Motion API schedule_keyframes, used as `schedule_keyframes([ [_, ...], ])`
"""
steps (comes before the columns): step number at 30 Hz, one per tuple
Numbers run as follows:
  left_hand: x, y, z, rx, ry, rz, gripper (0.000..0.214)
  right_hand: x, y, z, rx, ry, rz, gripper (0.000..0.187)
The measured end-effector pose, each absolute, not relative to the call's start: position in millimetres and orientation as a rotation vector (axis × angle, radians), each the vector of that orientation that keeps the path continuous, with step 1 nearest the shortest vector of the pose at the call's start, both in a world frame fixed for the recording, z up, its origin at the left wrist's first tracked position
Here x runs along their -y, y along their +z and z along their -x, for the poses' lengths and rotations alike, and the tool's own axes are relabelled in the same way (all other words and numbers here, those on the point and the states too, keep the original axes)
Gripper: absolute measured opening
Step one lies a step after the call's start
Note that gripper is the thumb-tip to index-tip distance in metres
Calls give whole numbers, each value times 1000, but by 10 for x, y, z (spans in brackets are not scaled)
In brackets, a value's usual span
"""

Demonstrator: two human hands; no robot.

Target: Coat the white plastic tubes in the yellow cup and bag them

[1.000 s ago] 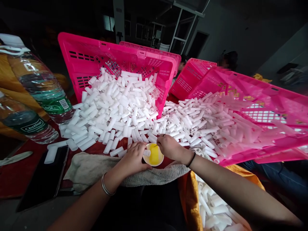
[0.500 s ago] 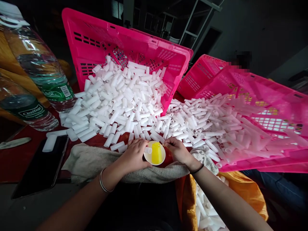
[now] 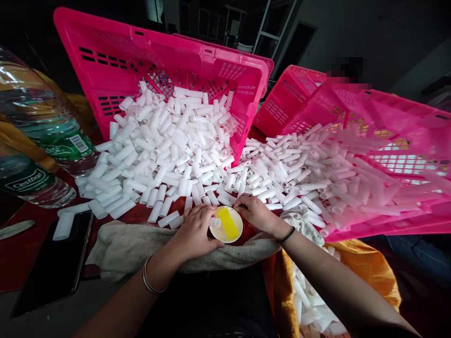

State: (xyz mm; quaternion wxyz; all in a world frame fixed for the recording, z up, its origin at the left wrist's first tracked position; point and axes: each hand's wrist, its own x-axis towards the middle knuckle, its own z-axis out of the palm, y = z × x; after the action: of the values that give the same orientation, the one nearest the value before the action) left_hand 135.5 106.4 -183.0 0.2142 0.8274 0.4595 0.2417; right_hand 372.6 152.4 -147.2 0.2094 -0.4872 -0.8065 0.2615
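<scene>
My left hand point(image 3: 194, 230) is closed round a short white tube point(image 3: 214, 222), held at the rim of a small white cup point(image 3: 226, 225) with yellow stuff inside. My right hand point(image 3: 254, 211) pinches a thin stick whose tip reaches over the cup's far edge. Both hands rest on a beige towel point(image 3: 127, 246) at the table's front. Just beyond them lie two heaps of white tubes point(image 3: 169, 145), one spilling from each tipped pink crate.
A tipped pink crate point(image 3: 116, 61) stands at the back left, another point(image 3: 387, 136) at the right. Two water bottles point(image 3: 52, 126) lie at the left. A black phone point(image 3: 52, 263) lies by the towel. An orange bag point(image 3: 317, 300) of tubes sits at lower right.
The view has swung slightly left and down. My right hand has moved a little closer to the cup; the left hand keeps the tube at the rim.
</scene>
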Motion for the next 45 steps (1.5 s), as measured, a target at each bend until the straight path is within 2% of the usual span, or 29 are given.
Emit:
schedule_keyframes([
  [8, -1060, -1807, -1353, -1307, 639, -2329, 74, -1548, -1391, -3890, 2428, 611, 1366, 23],
  [15, -1058, -1752, -1347, -1320, 615, -2351, 72, -1496, -1306, -4045, 2333, 565, 1442, 16],
  [23, -1049, -1755, -1343, -1304, 627, -2362, 68, -1017, -1048, -4060, 2530, 345, 1526, 19],
  [31, -1050, -1766, -1329, -1297, 626, -2375, 74, -734, -1227, -3802, 2370, 441, 1549, 17],
  [38, -1048, -1767, -1335, -1296, 639, -2358, 78, -1114, -970, -3694, 2498, 0, 1639, 22],
  [45, -1054, -1817, -1326, -1310, 605, -2350, 84, -1310, -865, -3235, 3013, -218, 1254, 22],
])
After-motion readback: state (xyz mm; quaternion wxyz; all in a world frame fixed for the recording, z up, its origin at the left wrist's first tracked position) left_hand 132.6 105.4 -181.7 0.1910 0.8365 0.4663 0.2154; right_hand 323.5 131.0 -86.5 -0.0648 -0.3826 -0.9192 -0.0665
